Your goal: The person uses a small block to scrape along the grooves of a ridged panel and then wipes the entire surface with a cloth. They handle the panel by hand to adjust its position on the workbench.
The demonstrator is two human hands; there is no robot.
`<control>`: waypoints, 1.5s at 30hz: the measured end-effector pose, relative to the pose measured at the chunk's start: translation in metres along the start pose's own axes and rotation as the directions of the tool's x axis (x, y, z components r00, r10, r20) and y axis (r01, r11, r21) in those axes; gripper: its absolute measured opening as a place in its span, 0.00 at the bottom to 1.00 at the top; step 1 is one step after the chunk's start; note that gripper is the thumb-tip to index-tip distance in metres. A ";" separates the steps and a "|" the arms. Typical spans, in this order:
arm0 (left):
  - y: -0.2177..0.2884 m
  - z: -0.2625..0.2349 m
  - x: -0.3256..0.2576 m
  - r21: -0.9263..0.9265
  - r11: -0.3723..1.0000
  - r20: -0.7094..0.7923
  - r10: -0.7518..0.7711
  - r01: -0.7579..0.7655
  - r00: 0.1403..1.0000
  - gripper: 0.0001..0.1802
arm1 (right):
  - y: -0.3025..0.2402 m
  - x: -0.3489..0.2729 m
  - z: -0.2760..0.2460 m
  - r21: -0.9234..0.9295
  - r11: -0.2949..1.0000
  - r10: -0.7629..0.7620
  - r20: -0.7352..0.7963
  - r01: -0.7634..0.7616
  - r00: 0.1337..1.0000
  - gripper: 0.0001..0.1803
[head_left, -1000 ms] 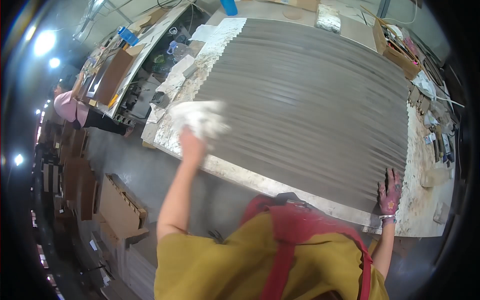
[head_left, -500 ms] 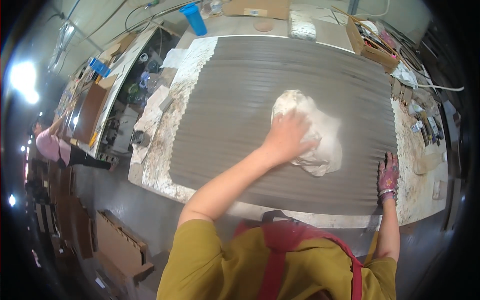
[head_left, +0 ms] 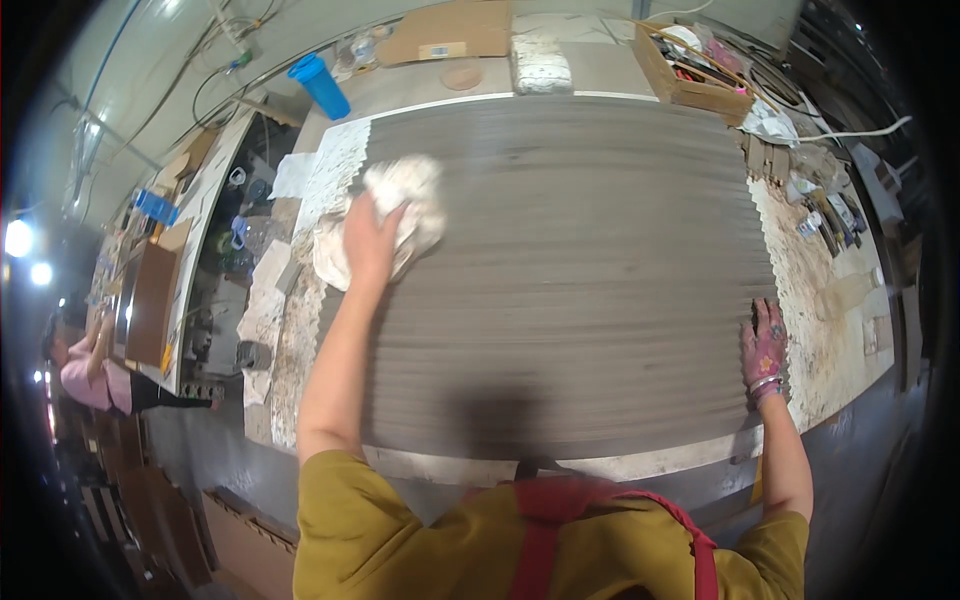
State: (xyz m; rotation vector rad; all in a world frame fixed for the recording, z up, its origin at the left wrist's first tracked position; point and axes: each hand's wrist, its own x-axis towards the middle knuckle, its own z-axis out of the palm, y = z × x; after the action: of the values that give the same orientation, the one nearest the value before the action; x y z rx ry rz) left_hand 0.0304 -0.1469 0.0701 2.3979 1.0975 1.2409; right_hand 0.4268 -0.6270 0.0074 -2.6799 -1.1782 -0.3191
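Note:
A large grey-brown panel with a ridged surface and wavy side edges (head_left: 570,290) lies flat on the worktable. At its far left edge, my bare left hand (head_left: 372,240) grips a crumpled white cloth (head_left: 415,185) and presses it to the panel. The cloth is blurred and partly overhangs the wavy edge. My right hand (head_left: 765,345), in a stained pink glove, lies flat along the panel's right edge with its fingers stretched out. A bracelet circles that wrist.
Beyond the panel stand a blue tumbler (head_left: 320,88), a flat cardboard box (head_left: 445,35) and an open carton of odds and ends (head_left: 690,75). Small tools (head_left: 835,220) lie on the right margin. A person in pink (head_left: 95,375) works at another bench on the left.
My left hand has swept the cloth from the panel's middle to its far left edge. My right hand stays at the right edge. The view has shifted slightly.

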 end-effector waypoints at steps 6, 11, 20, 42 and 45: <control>0.188 0.183 -0.002 -0.114 0.900 0.402 0.429 -0.421 0.809 0.34 | -0.002 0.003 -0.003 0.002 1.000 0.019 -0.027 -0.019 0.999 0.27; 0.120 0.201 -0.038 -0.185 0.882 0.553 0.457 -0.433 0.696 0.36 | -0.001 0.000 -0.010 -0.041 0.999 0.019 -0.022 -0.020 1.000 0.27; -0.042 0.102 0.122 -0.044 0.996 0.015 0.073 -0.073 0.997 0.23 | -0.020 0.007 -0.017 -0.005 0.995 0.097 0.068 -0.097 0.993 0.28; -0.140 0.135 0.188 0.348 0.927 -0.030 -0.133 0.135 0.991 0.21 | -0.025 0.010 -0.028 0.019 0.996 0.087 0.115 -0.090 0.990 0.29; -0.022 0.140 0.171 -0.101 0.995 0.028 -0.016 0.019 0.999 0.18 | -0.020 0.005 -0.028 -0.009 0.992 0.123 0.143 -0.123 0.982 0.30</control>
State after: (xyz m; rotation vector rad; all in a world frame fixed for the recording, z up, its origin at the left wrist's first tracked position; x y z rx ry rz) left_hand 0.1897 0.0078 0.0771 2.3187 1.0205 1.2248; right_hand 0.4114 -0.6177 0.0372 -2.8007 -1.0417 -0.1089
